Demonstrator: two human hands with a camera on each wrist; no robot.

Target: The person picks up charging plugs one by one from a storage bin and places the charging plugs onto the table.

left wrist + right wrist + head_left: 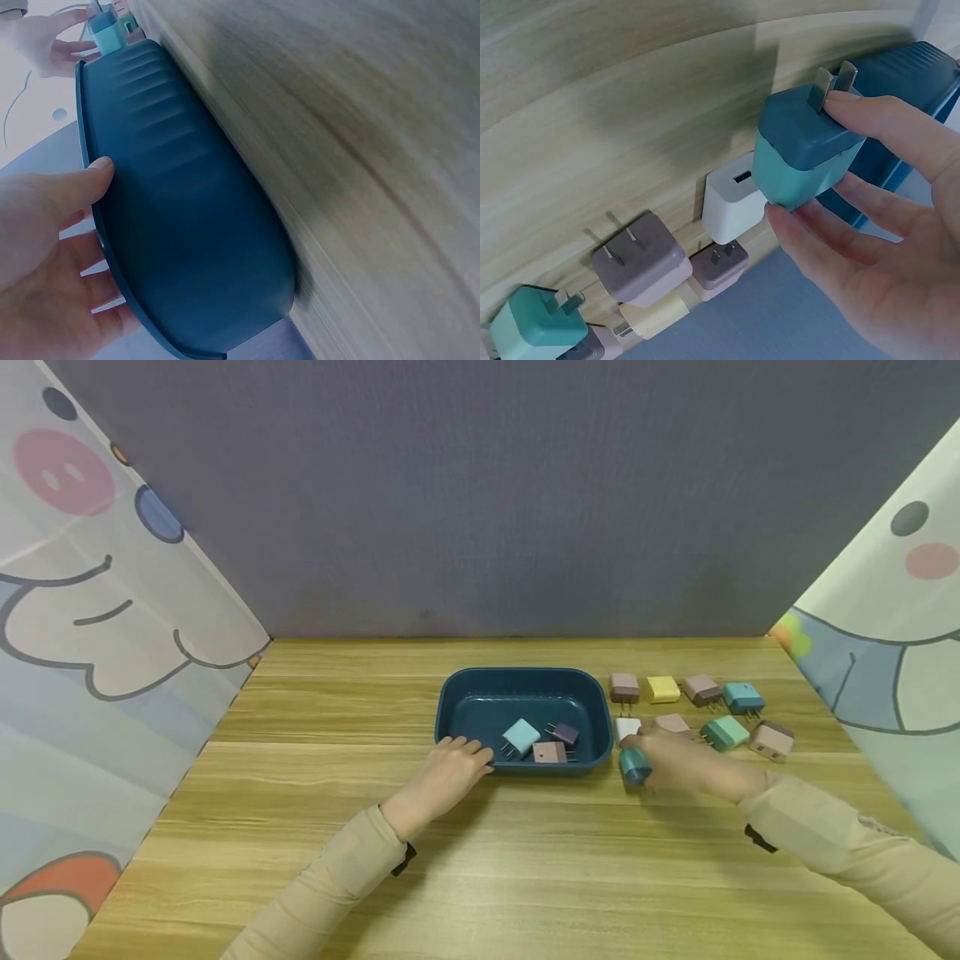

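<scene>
My left hand holds the front left rim of a dark blue plastic basin. In the left wrist view its thumb lies on the outer wall and the other fingers reach over the rim. Just right of the basin, my right hand pinches a two-tone teal charger plug between thumb and fingers, metal prongs pointing up towards the thumb. Inside the basin lie a light blue charger, a pinkish one and a dark purple one. Beside the held charger is a white charger with a USB slot.
Several more chargers lie right of the basin, among them a yellow one, a blue one, a green one and a pinkish-brown one. The wooden table meets a grey panel behind; cartoon-printed cloths hang at both sides.
</scene>
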